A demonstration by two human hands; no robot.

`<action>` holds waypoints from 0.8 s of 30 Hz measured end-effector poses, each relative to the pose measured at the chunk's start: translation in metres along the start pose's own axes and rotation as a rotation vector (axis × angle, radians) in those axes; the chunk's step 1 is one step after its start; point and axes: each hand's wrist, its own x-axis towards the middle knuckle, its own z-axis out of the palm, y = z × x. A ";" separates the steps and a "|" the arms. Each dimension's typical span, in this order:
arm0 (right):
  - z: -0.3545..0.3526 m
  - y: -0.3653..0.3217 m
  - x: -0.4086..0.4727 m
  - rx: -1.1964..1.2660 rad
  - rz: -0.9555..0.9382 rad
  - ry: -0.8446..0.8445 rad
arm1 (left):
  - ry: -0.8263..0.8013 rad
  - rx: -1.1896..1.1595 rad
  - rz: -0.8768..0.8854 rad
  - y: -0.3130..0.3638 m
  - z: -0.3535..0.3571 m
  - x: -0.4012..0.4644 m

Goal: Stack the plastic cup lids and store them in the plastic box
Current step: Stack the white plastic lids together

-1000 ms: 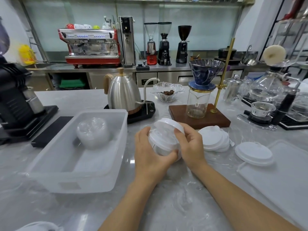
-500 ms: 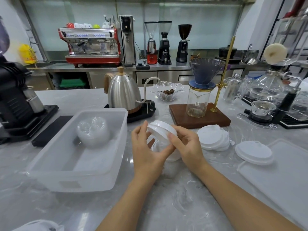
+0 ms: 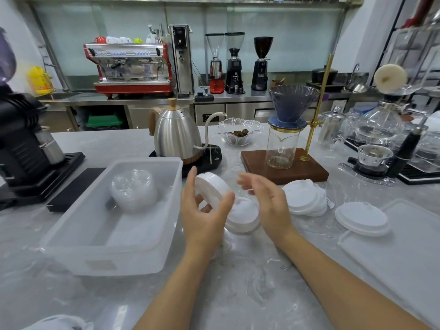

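Two bare forearms reach forward over a grey marbled countertop (image 3: 238,294). The left hand (image 3: 204,210) holds a tilted stack of white plastic cup lids (image 3: 212,186) between thumb and fingers, just right of the box's right wall. The right hand (image 3: 266,201) is open and holds nothing, palm turned toward the left hand, fingers blurred. Between the two hands, a second pile of white lids (image 3: 245,215) rests on the counter.

To the left sits a translucent rectangular plastic box (image 3: 95,253), open on top. Inside, near its far end, stands a stack of clear domed lids (image 3: 133,191). To the right of the hands lies a loose heap of white flat lids (image 3: 307,198), and further right one white lid (image 3: 362,217) lies partly on the corner of a translucent flat box cover (image 3: 404,258).

Behind the hands stands a steel gooseneck kettle with a wooden handle (image 3: 176,136) on a black base, a ruffled glass bowl of dark coffee beans (image 3: 239,133), and a blue cone dripper over a glass jar (image 3: 285,129) on a dark wooden stand with a brass post.

Against the far wall, a red espresso machine (image 3: 131,67) and three coffee grinders (image 3: 235,63) line a steel bench
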 end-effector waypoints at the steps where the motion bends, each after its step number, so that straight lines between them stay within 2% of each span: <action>1: -0.004 0.002 0.001 -0.080 0.011 0.043 | 0.019 -0.005 -0.007 0.000 -0.002 0.001; 2: -0.008 0.004 0.002 -0.182 0.040 0.019 | 0.033 -0.015 -0.018 0.001 -0.003 0.003; 5: -0.016 0.007 -0.003 -0.497 0.174 -0.283 | 0.033 -0.040 -0.062 0.002 -0.006 0.006; 7: -0.016 0.009 -0.005 -0.697 0.144 -0.429 | 0.012 -0.027 -0.086 0.003 -0.005 0.006; 10: -0.012 0.014 -0.004 -0.754 0.100 -0.441 | -0.014 -0.024 -0.113 0.004 -0.004 0.007; 13: -0.013 0.013 -0.003 -0.498 0.157 -0.250 | -0.059 -0.045 -0.150 0.002 -0.005 0.007; 16: -0.017 0.010 0.003 -0.091 0.239 -0.041 | -0.167 -0.100 -0.197 0.002 -0.008 0.006; 18: -0.021 0.008 0.007 0.145 0.300 0.042 | -0.233 -0.145 -0.225 0.001 -0.008 0.007; 21: -0.024 0.005 0.011 0.418 0.397 0.092 | -0.338 -0.283 -0.308 0.003 -0.008 0.012; 24: -0.025 0.003 0.011 0.487 0.414 0.068 | -0.435 -0.406 -0.389 0.005 -0.011 0.016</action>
